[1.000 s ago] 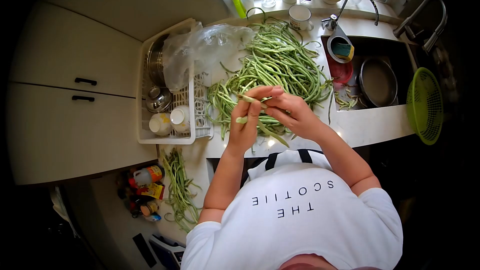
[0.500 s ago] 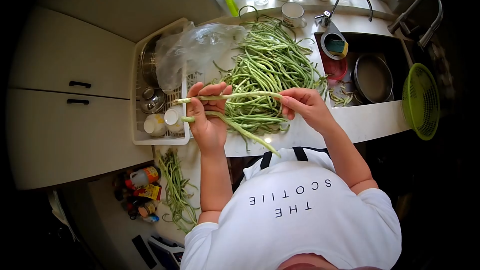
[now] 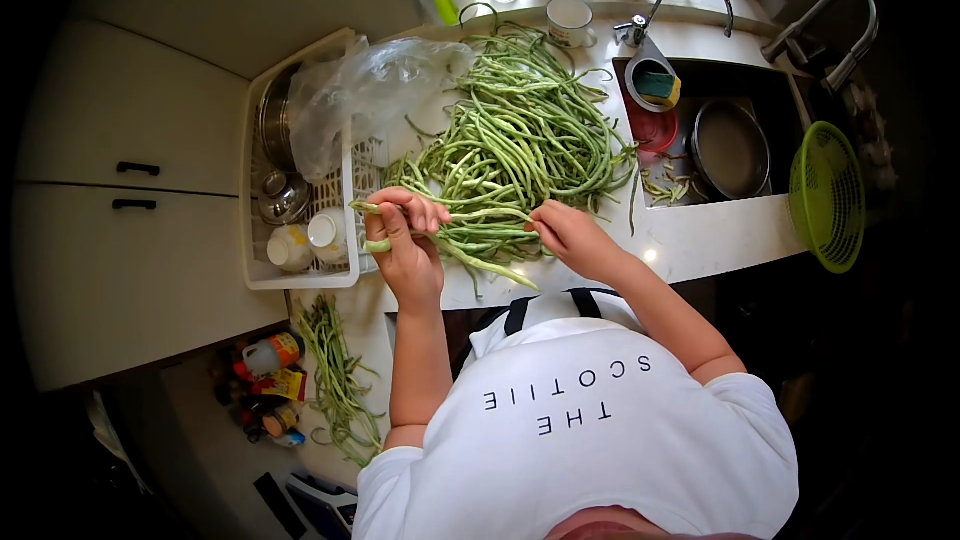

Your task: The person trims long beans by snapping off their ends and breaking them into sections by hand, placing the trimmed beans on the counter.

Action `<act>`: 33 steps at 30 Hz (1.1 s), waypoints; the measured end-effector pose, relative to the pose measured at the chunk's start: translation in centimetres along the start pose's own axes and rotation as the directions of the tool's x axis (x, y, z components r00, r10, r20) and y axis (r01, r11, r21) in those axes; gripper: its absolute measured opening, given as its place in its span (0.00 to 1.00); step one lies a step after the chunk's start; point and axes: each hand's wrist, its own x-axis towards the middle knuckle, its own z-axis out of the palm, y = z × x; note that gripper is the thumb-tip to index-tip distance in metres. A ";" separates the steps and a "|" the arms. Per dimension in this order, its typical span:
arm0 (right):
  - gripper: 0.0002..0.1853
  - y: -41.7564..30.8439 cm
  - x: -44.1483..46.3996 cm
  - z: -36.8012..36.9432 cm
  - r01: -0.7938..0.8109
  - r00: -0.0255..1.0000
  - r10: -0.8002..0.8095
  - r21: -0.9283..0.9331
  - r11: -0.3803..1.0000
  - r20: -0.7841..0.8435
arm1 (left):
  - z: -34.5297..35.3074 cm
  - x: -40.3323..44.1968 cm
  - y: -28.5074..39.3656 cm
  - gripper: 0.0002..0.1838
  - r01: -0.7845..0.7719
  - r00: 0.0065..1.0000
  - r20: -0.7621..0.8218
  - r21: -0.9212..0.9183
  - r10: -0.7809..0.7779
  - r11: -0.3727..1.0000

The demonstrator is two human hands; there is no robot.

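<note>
My left hand [image 3: 405, 240] is closed round long green beans, whose pale ends stick out on its left side. Between finger and thumb, my right hand [image 3: 572, 238] pinches the far end of one long bean [image 3: 488, 214], stretched across from the left hand. A second bean [image 3: 492, 265] hangs out of my left hand, slanting down to the right. Behind both hands a large heap of long beans [image 3: 525, 130] covers part of the counter. A smaller bunch of beans [image 3: 338, 375] lies at the lower left.
A white dish rack [image 3: 351, 240] with cups and pot lids stands left, under a clear plastic bag [image 3: 365, 90]. At the right are a sink [image 3: 785, 130] holding a metal pan [image 3: 730, 150], and a green basket [image 3: 828, 198]. A mug [image 3: 569, 22] stands behind the heap.
The hands first drew apart, stretching a bean between them. Since then my left hand's fingers have closed over the beans. The whole view has shifted slightly.
</note>
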 end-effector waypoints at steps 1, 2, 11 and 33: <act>0.07 -0.2 0.0 0.3 0.043 0.999 -0.042 0.019 0.999 -0.023 | 0.0 0.0 0.1 0.14 -0.001 1.000 -0.007 0.000 0.001 1.000; 0.07 -0.3 0.0 0.6 0.085 0.995 -0.083 0.038 0.996 -0.047 | 0.0 0.1 0.3 0.14 -0.014 0.999 -0.030 -0.009 0.014 1.000; 0.07 2.1 1.5 0.8 -0.257 0.916 0.377 0.923 0.287 0.138 | 1.6 -1.1 -1.1 0.14 -0.089 0.989 -0.123 -0.018 0.087 0.996; 0.15 6.4 4.2 -1.8 -0.324 0.908 0.242 -0.208 0.923 -0.343 | -0.9 1.2 -1.6 0.15 0.191 0.972 -0.194 0.314 -0.134 0.930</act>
